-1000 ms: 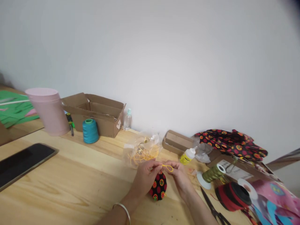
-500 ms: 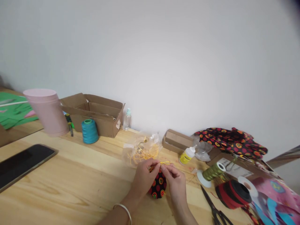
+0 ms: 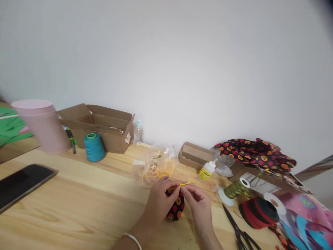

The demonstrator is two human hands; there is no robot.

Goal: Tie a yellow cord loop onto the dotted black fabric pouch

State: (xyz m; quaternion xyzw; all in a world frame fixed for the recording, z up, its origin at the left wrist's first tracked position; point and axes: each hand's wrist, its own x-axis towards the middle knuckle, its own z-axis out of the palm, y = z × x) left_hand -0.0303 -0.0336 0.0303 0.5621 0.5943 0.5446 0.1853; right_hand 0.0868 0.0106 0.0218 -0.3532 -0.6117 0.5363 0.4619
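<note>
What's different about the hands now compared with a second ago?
The right hand moved in toward the left hand, and the open loop of yellow cord between them shrank to a short straight end. Both hands kept pinching the cord over the dotted fabric piece; the scissors and teal thread spool lay as before.

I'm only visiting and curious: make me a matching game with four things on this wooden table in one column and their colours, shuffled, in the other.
Things:
1 thread cone
2 tall tub
3 thin cord
4 phone

Colours:
A yellow
B black
C teal
D pink

Pairs: 1-C; 2-D; 3-A; 4-B.
</note>
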